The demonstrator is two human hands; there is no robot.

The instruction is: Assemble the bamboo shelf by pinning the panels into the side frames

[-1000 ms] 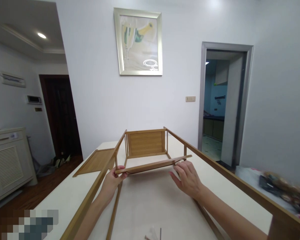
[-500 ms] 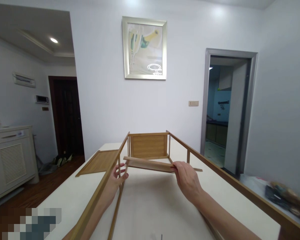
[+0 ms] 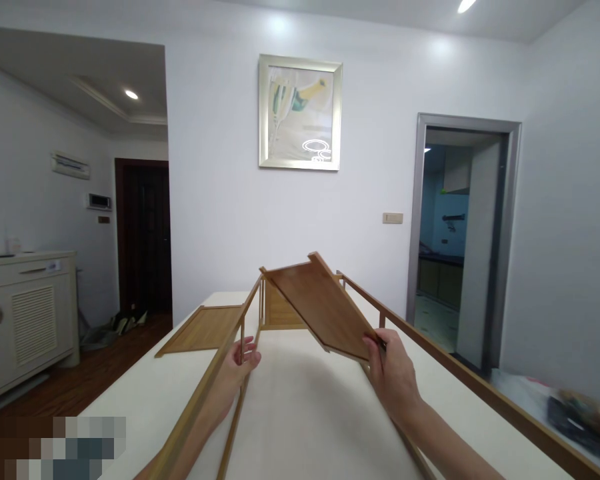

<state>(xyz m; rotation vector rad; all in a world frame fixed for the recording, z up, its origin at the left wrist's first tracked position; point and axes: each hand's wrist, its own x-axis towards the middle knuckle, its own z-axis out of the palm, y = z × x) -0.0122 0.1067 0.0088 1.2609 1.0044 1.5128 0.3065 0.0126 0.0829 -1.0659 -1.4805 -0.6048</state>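
Note:
My right hand [image 3: 393, 373] grips a brown wooden shelf panel [image 3: 325, 307] by its near right corner. Tilted, the panel is held up between the two sides of a wooden rack frame [image 3: 443, 343] that lies on the table. My left hand [image 3: 237, 367] is by a short upright [image 3: 243, 340] of the frame's left side, its fingers apart and partly behind that upright. Nothing is held in it. At the frame's far end a fixed wooden panel [image 3: 280, 310] is partly hidden by the raised one.
Another wooden panel [image 3: 200, 330] lies flat on the white table [image 3: 300, 427], left of the frame. Assorted bagged items [image 3: 575, 413] are to the right. A white cabinet [image 3: 30, 307] stands at left, and a doorway [image 3: 440, 240] opens in the far wall.
The shelf panel has come away from my left hand, and my right hand has lifted and turned it so its broad face shows. My left hand stays by the upright. The view has tilted up.

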